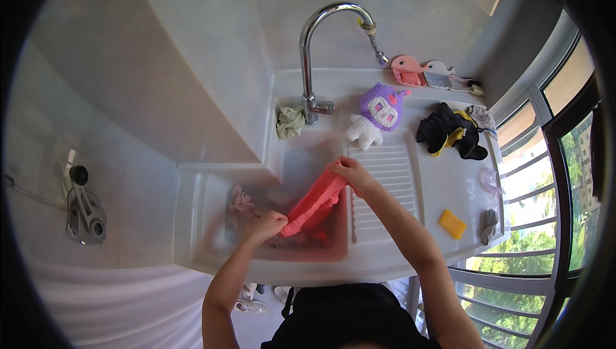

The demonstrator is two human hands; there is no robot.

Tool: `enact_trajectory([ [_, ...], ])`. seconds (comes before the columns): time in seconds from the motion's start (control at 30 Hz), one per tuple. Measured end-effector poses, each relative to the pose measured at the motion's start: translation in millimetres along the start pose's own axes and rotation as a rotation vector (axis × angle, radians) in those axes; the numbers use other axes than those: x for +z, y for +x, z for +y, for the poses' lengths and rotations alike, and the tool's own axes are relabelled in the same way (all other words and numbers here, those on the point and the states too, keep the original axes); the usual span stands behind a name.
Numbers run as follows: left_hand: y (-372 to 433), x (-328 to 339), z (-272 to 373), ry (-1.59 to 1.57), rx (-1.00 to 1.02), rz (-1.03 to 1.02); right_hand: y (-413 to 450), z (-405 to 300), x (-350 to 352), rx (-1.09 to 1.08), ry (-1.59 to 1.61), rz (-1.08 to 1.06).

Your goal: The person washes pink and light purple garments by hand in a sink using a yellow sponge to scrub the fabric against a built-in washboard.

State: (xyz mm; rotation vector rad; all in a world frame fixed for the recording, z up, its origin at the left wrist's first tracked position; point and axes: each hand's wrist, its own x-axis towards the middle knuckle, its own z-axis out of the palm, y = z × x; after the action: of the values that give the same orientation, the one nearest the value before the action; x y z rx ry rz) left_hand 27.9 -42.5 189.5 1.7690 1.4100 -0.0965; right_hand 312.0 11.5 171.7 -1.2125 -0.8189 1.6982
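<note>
A coral-red cloth [315, 197] is stretched slantwise over the basin of a white laundry sink [380, 267]. My left hand [271, 225] grips its lower left end, and my right hand [350, 173] pinches its upper right end near the ribbed washboard [385, 180]. Part of the cloth hangs towards cloudy, reddish water. A pale pink cloth [241, 199] lies in the basin to the left, and more red fabric shows dimly below. Above the basin stands a chrome gooseneck faucet [307, 60].
A purple-and-white plush toy [382, 110] rests above the washboard. On the right ledge lie black-and-yellow clothing [452, 132], a yellow sponge [452, 224] and a grey cloth [490, 226]. Whale-shaped soap dishes [408, 70] line the back rim. The wall juts out at upper left.
</note>
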Motion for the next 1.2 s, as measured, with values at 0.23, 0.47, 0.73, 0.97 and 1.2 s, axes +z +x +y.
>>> enact_trajectory([
  [0.23, 39, 40, -29, 0.09, -0.13, 0.72, -5, 4, 3, 0.026, -0.286, 0.055],
  [0.47, 51, 52, -38, -0.161, -0.195, 0.975, -21, -7, 1, -0.236, -0.695, -0.186],
  [0.73, 46, 57, -54, -0.471, -0.105, 0.836, -23, 13, -8, -0.372, -1.043, 0.073],
  [0.97, 40, 62, -39, -0.343, 0.092, 0.959, -24, 17, 17, -0.207, 0.16, 0.217],
  [1.2, 88, 89, 15, 0.288, 0.072, 0.656, 26, 86, 59, -0.374, -0.702, 0.534],
])
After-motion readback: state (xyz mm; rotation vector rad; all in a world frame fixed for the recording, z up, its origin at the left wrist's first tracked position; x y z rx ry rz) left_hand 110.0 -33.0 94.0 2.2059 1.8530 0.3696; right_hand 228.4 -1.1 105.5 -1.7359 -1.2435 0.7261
